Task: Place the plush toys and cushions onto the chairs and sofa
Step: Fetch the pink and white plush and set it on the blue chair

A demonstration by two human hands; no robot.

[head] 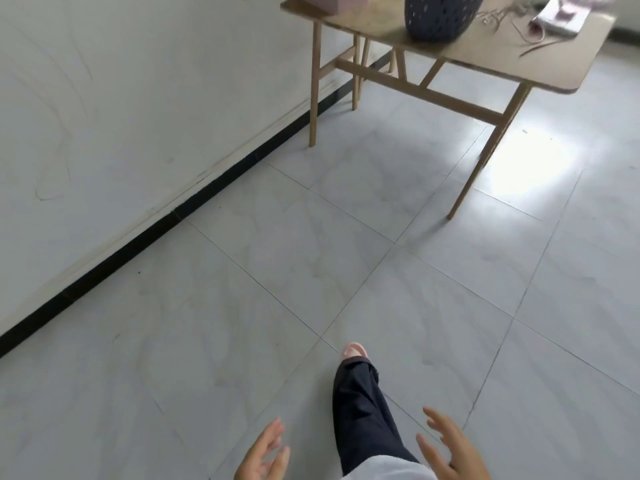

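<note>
Much of what sits on the wooden table [485, 60] is cut off by the top of the frame. A dark perforated basket [440, 15] stands near the middle of the tabletop with its upper part out of view, and at the far left corner only the lower edge of a pink thing [332, 1] shows — possibly a box or a cushion, I cannot tell which. Toward the right edge lies a pale folded cloth with pink on it [568, 15], also clipped, with some thin cords [519, 32] strewn on the tabletop beside it. No plush toy or cushion that I can be sure of appears anywhere, and no chair or sofa either.

My left hand [265, 457] is low in the frame, wrist cut off at the bottom edge, palm turned inward, fingers spread and loosely curled, holding nothing. My right hand [450, 452] mirrors it — fingers apart and reaching forward, empty, its heel running off the bottom. Between them my leg in dark trousers [363, 410] extends ahead over the grey tiled floor [242, 271], ending in a pink slipper [355, 351]. A white wall [121, 98] with a black skirting strip [138, 247] runs along the left.
</note>
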